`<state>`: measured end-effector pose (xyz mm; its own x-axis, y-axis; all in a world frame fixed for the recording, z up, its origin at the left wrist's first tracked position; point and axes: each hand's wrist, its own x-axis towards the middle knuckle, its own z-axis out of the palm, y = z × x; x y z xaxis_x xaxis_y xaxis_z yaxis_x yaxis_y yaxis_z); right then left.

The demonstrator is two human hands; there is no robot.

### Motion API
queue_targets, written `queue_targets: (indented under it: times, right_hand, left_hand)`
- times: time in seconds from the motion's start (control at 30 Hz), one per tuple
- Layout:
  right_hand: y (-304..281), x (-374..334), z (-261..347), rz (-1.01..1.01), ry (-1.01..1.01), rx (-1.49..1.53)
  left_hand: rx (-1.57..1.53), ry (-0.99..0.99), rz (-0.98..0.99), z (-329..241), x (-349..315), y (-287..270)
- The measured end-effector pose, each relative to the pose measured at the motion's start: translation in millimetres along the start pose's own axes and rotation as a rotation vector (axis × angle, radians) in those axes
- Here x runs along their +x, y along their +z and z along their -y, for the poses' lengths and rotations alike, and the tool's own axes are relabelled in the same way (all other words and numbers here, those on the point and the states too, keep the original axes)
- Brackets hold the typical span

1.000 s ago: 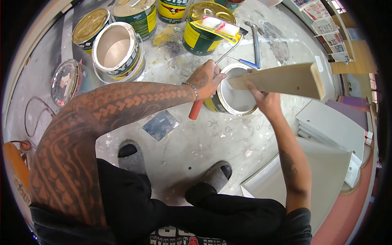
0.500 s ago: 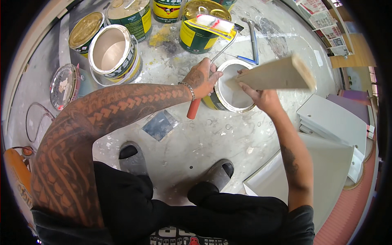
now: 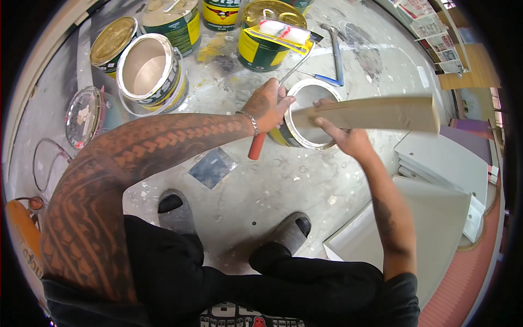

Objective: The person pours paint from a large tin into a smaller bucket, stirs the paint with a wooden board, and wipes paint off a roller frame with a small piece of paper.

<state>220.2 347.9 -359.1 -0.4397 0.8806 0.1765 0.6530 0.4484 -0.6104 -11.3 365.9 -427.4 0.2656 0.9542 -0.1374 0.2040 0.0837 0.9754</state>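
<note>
My left hand (image 3: 266,108) is closed round a paint roller with a red handle (image 3: 257,146). Its wire frame runs up to a white, pink-striped roller sleeve (image 3: 284,31), with yellow wrapping beside it, in front of a gold-lidded can. Those fingers are at the left rim of an open paint can (image 3: 321,146) holding pale grey-white paint. My right hand (image 3: 347,136) grips a flat wooden board (image 3: 387,113) from below, fingers and thumb on its sides. The board's lower end reaches into the can; its wide end sticks out to the right, slightly blurred.
An open can of beige paint (image 3: 146,71) and closed gold-lidded cans (image 3: 115,41) stand at the back left. A loose lid (image 3: 84,115) leans nearby. A blue-handled metal tool (image 3: 336,60) lies behind the can. White panels (image 3: 441,163) are stacked at right. My sandalled feet are below.
The board has swung: its wide end has dropped and moved right, and its lower end has shifted left inside the can. My left hand with the roller has hardly moved.
</note>
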Motion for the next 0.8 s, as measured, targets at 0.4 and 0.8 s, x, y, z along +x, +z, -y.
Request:
queue_targets:
  times: [0.4,0.8]
  right_hand:
    - [-18,-2,-19,0.072,0.171,0.215]
    - [-23,-6,-31,0.045,0.261,0.186]
  left_hand:
    - [0.097,0.222,-0.149,25,6,17]
    - [0.036,0.186,-0.146,25,15,28]
